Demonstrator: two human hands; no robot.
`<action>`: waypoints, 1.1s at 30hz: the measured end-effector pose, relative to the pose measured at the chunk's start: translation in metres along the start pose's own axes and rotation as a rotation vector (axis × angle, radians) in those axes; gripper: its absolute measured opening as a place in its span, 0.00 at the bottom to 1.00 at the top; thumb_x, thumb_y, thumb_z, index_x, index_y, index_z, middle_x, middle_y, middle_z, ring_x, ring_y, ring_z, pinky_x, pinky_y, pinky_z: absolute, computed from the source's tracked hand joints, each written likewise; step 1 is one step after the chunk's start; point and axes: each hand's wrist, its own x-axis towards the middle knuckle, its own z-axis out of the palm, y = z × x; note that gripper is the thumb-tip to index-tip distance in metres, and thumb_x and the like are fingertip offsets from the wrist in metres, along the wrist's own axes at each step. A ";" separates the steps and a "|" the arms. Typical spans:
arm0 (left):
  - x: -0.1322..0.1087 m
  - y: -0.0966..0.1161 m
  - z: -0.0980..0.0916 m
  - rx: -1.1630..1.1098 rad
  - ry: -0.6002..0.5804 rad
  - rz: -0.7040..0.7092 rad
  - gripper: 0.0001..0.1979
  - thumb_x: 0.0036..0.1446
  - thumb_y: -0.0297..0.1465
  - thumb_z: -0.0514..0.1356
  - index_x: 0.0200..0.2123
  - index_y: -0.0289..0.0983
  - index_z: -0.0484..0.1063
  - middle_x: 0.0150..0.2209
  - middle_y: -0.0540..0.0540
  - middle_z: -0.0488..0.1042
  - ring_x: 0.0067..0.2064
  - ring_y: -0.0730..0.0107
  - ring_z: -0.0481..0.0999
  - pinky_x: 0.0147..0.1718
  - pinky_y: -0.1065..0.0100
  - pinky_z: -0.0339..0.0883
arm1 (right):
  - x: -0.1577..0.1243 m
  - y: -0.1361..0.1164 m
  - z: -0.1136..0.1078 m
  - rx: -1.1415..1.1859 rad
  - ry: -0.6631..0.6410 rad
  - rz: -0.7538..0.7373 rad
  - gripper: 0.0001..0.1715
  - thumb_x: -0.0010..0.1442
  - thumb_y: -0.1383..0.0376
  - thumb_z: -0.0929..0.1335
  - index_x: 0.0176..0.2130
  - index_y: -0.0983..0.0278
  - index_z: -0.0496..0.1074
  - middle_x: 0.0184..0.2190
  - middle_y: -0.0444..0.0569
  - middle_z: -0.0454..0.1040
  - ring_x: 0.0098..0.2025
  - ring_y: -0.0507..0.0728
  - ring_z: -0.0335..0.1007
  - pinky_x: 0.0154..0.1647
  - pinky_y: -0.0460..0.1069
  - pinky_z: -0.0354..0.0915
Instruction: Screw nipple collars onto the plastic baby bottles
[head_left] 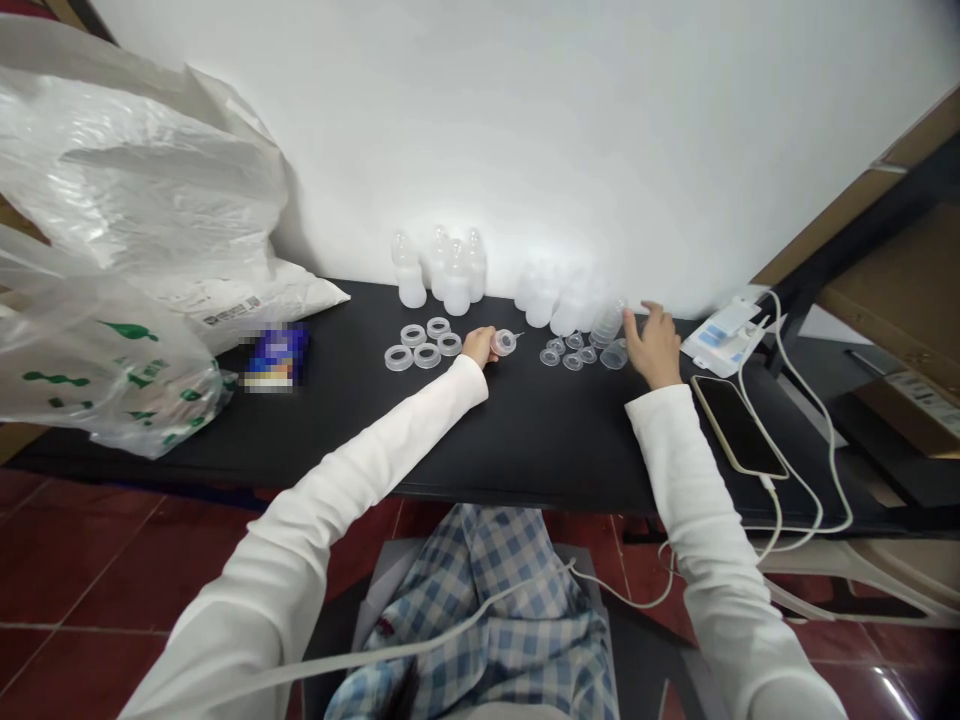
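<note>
My left hand [480,346] is closed around a clear ring [505,343] above the black table [510,440]. My right hand [654,345] has its fingers apart beside a stack of clear domed caps [608,322]; its fingertips are at or near the caps. Several white rings [427,355] lie left of my left hand. Between the hands lie several small clear teats [573,361]. At the back stand several capped bottles [457,285] on the left and several white bottles without visible caps [568,300] on the right.
Large plastic bags [135,180] and a blue packet [277,355] occupy the left side. On the right are a phone [739,425], a white box [724,338] and white cables [832,440]. A white wall [525,130] rises behind the table.
</note>
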 end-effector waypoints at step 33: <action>0.000 -0.002 0.000 0.011 -0.019 0.010 0.10 0.57 0.27 0.60 0.23 0.36 0.65 0.17 0.54 0.64 0.17 0.79 0.63 0.13 0.78 0.55 | -0.001 -0.009 0.012 0.115 0.131 -0.177 0.32 0.70 0.52 0.57 0.68 0.59 0.63 0.55 0.58 0.76 0.55 0.65 0.71 0.59 0.63 0.64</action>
